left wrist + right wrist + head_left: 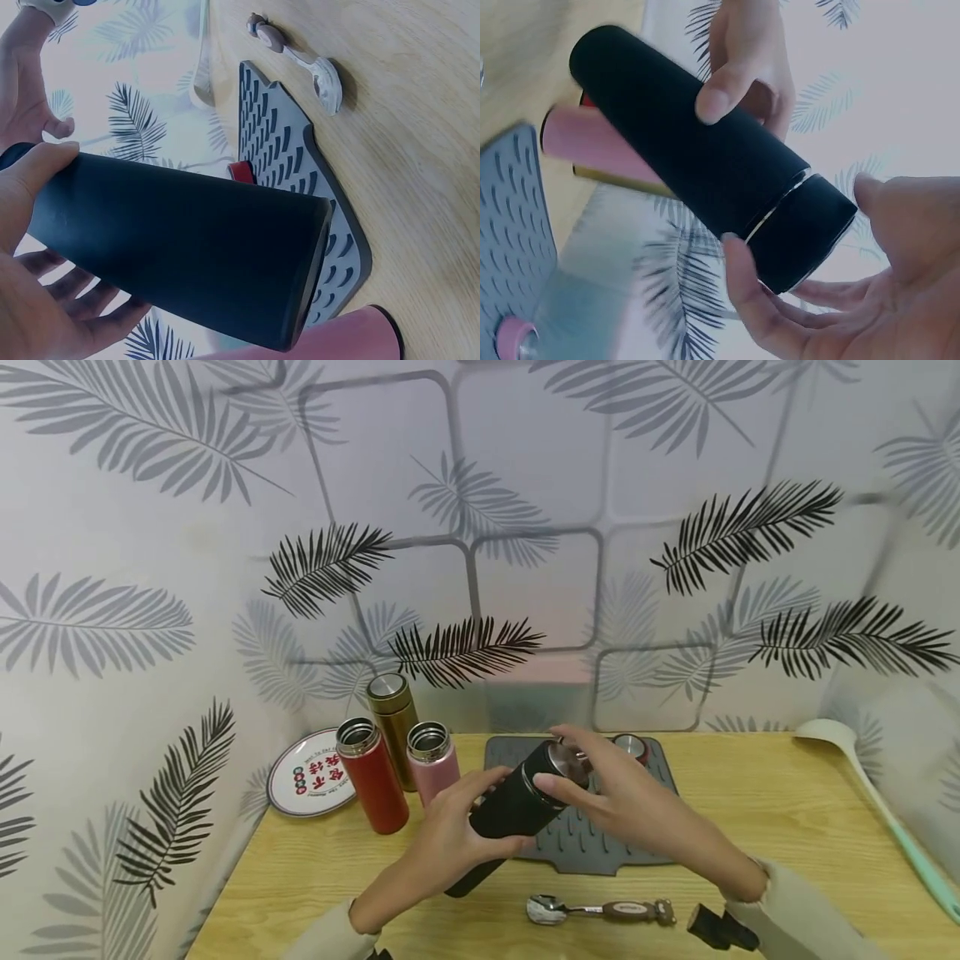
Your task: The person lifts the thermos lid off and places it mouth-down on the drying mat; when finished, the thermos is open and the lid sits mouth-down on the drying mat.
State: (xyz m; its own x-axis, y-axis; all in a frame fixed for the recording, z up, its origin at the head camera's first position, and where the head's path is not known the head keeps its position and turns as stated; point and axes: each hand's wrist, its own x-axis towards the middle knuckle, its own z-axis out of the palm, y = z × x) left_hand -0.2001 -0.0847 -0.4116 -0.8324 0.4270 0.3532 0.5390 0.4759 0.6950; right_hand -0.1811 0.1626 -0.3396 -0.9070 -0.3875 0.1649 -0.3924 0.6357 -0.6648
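Note:
A black thermos (502, 814) is raised and tilted over the table, its lidded end up and to the right. My left hand (450, 839) grips its body, thumb on one side and fingers on the other. At the upper end my right hand (630, 797) holds the black lid (802, 236) between thumb and curled fingers. A thin silver ring shows between lid and body. Just behind the left hand stand a pink thermos (435, 772) and a red thermos (377, 789), both without lids. A gold thermos (395, 727) with its lid on stands behind them.
A grey ridged mat (577, 843) lies beneath the right hand, bearing a red lid (632, 746) and a pink lid (511, 337). A spoon (630, 910) lies in front. At the left a printed plate (288, 806) leans on the wall; a ladle (862, 768) rests far right.

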